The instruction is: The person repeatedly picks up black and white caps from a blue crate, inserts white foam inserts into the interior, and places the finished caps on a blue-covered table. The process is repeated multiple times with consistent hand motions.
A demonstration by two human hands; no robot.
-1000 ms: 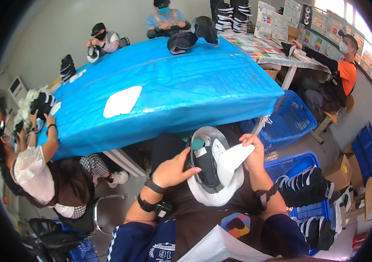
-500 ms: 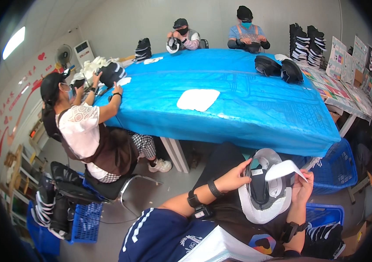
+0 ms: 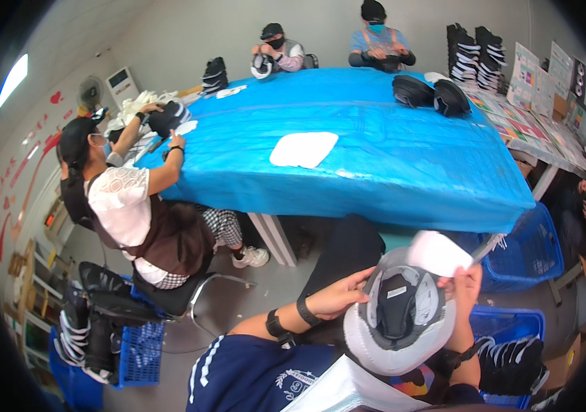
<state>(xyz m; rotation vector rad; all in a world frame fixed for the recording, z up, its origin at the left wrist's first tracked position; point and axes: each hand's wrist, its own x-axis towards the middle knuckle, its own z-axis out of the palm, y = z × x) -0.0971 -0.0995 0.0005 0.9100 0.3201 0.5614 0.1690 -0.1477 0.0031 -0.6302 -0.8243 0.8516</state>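
Over my lap I hold what looks like a helmet liner (image 3: pixel 359 336), with a white puffy outside, a grey inner band and a dark padded middle. My left hand (image 3: pixel 349 292) grips its left edge, thumb over the rim. In the fingers of my right hand (image 3: pixel 465 280) is a white sheet-like piece (image 3: pixel 437 251), pinched at its lower right corner. This piece stands up beyond the liner's far right rim. My right wrist is close beside the liner's right side.
A blue-covered table (image 3: pixel 375 175) lies ahead, bearing another white piece (image 3: pixel 303 150) and black liners (image 3: pixel 413 91). Blue crates (image 3: pixel 523 261) stand at my right. On the left a co-worker (image 3: pixel 121 199) handles a black striped liner; two more sit at the far side.
The liner has moved down and left, tilting its inside more toward me. The white piece has swung from over its opening to beyond the far right rim.
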